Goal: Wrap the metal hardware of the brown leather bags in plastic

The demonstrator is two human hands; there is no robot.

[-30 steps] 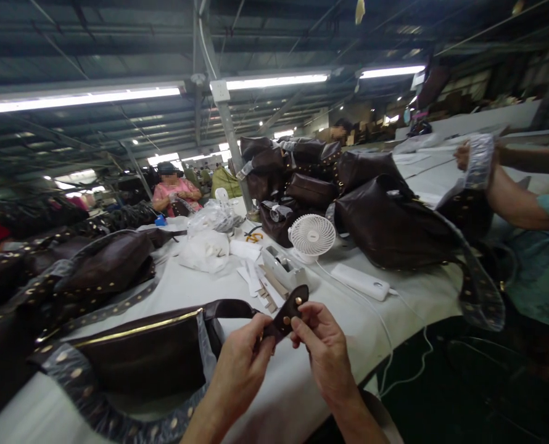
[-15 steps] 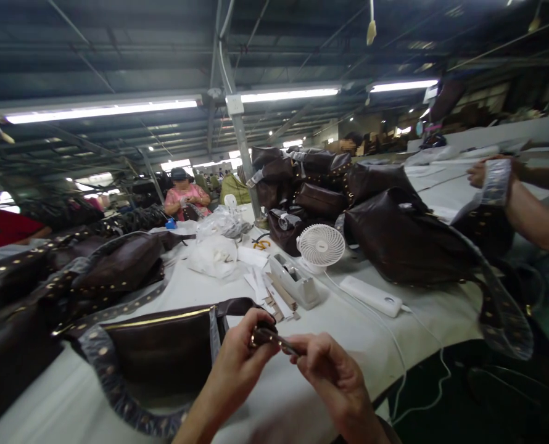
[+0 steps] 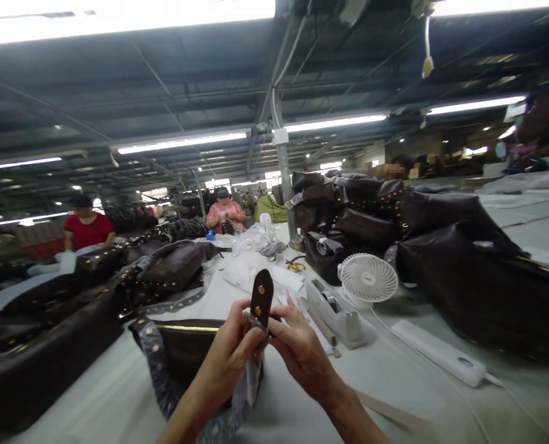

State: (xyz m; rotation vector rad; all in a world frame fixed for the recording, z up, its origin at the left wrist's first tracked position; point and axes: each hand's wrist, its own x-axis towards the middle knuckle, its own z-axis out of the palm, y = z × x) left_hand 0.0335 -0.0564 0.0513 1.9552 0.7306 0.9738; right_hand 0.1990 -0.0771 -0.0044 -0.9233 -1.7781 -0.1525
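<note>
A dark brown studded strap (image 3: 262, 291) stands upright between my hands, its rounded end pointing up and two gold studs facing me. My left hand (image 3: 226, 351) is closed round it, the thumb pressed across its lower part. From the other side my right hand (image 3: 300, 345) pinches the strap's edge with its fingers. Below my hands lies a brown handbag (image 3: 189, 354) with a gold zipper along its top. Plastic film covers the bag's shoulder strap (image 3: 156, 370), which hangs down in front. Part of the bag is hidden behind my left arm.
To the right are a white fan (image 3: 368, 277), a tape dispenser (image 3: 337, 314) and a white power strip (image 3: 438, 351) with a cord. Brown bags (image 3: 478, 283) pile up behind. More bags (image 3: 52, 345) line the left side. Two people (image 3: 226, 213) (image 3: 88, 228) sit farther back.
The strap has turned from lying sideways to standing upright. My view has swung left and up, and the person's arms at the right have gone out of sight.
</note>
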